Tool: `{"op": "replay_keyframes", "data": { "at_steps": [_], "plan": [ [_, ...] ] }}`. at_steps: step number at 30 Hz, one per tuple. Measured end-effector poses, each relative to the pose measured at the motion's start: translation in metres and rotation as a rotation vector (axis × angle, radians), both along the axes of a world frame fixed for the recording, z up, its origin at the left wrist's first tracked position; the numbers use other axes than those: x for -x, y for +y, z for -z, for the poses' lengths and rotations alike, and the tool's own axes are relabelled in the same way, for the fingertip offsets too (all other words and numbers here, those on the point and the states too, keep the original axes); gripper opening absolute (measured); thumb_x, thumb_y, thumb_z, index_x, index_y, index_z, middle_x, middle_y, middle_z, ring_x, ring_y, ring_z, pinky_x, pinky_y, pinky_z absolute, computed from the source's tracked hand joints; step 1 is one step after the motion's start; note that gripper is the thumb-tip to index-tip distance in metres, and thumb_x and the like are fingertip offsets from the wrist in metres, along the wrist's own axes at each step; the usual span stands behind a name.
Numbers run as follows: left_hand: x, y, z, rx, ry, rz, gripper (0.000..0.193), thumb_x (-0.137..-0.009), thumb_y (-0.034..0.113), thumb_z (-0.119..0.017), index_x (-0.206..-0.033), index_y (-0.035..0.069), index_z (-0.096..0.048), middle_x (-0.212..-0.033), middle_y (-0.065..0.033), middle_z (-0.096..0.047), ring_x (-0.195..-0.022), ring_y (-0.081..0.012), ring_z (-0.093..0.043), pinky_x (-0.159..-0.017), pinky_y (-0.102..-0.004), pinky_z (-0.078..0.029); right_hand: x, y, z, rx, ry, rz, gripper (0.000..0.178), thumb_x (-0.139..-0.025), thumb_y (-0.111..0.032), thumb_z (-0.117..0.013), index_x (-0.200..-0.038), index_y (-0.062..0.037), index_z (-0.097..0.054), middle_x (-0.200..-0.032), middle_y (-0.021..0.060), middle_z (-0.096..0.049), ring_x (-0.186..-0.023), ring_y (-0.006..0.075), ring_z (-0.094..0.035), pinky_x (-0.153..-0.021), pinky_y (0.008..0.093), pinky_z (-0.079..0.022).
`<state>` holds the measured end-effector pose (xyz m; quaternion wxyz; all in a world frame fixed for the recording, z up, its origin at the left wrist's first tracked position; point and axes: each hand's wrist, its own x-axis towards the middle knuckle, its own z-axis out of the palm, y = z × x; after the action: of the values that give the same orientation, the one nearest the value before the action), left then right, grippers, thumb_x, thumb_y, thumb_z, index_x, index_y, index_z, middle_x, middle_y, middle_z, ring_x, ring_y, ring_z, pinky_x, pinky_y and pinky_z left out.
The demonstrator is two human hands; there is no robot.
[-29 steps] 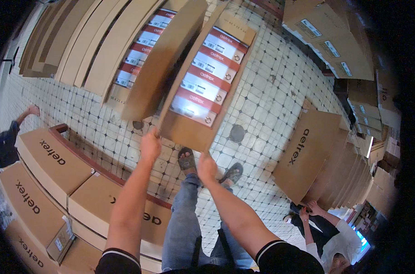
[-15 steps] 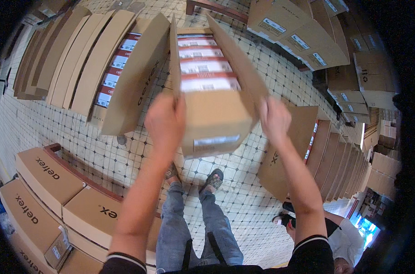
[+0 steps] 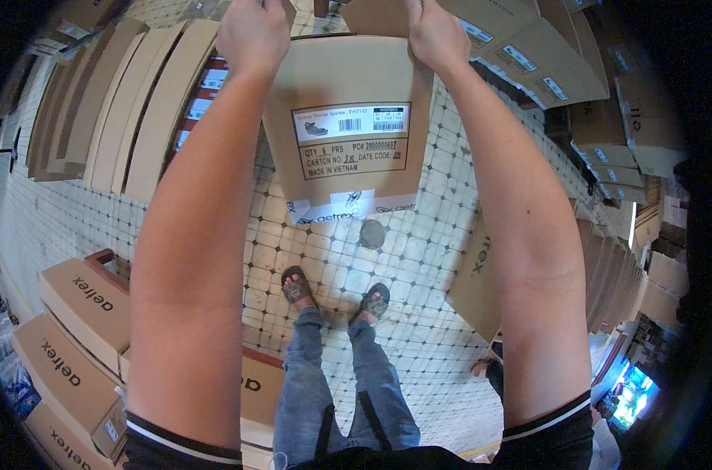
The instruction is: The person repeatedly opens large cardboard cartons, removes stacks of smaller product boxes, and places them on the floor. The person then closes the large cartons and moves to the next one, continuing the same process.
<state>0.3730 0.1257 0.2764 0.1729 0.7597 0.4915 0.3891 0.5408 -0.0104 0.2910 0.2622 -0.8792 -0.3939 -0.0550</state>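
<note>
Left hand holds carton; forearm partly hides red-white boxes.

A brown cardboard carton is held up, white-labelled end nearest, lower edge taped.

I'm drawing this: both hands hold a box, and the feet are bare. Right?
Not quite: the feet aren't bare. In the head view, they wear sandals. The left hand and right hand do hold the box.
</note>
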Motion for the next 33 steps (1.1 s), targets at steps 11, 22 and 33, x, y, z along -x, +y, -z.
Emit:
{"op": "replay_keyframes", "data": {
  "at_steps": [11,22,33],
  "plan": [
    [-0.006,0.012,-0.002,-0.015,-0.007,0.001,0.037,-0.093,0.034,-0.053,-0.083,0.001,-0.065,-0.089,-0.0247,-0.065,-0.089,-0.0419,-0.062,-0.078,-0.0497,-0.047,-0.005,0.012,-0.001,0.033,0.031,0.043,0.043,-0.1,-0.046,-0.036,-0.105,-0.0096,-0.06,-0.103,0.0234,-0.066,-0.101,0.0439,-0.06,-0.087,0.0523,-0.046],
    [-0.005,0.004,0.001,-0.021,0.036,-0.018,0.036,-0.095,0.035,-0.05,-0.094,0.003,-0.066,-0.093,-0.0226,-0.066,-0.092,-0.0418,-0.062,-0.08,-0.0492,-0.048,-0.007,0.008,0.003,0.082,0.043,0.033,0.042,-0.101,-0.043,-0.035,-0.102,-0.0079,-0.058,-0.101,0.0226,-0.066,-0.1,0.0438,-0.06,-0.086,0.0533,-0.046],
    [0.001,-0.005,0.006,0.031,0.079,-0.045,0.045,-0.093,0.048,-0.052,-0.101,0.007,-0.068,-0.097,-0.0205,-0.066,-0.095,-0.0418,-0.062,-0.081,-0.0493,-0.048,-0.003,-0.007,0.012,0.058,0.039,-0.019,0.045,-0.101,-0.045,-0.034,-0.105,-0.0066,-0.057,-0.107,0.0203,-0.065,-0.102,0.0428,-0.058,-0.088,0.0507,-0.045]
  ]
}}
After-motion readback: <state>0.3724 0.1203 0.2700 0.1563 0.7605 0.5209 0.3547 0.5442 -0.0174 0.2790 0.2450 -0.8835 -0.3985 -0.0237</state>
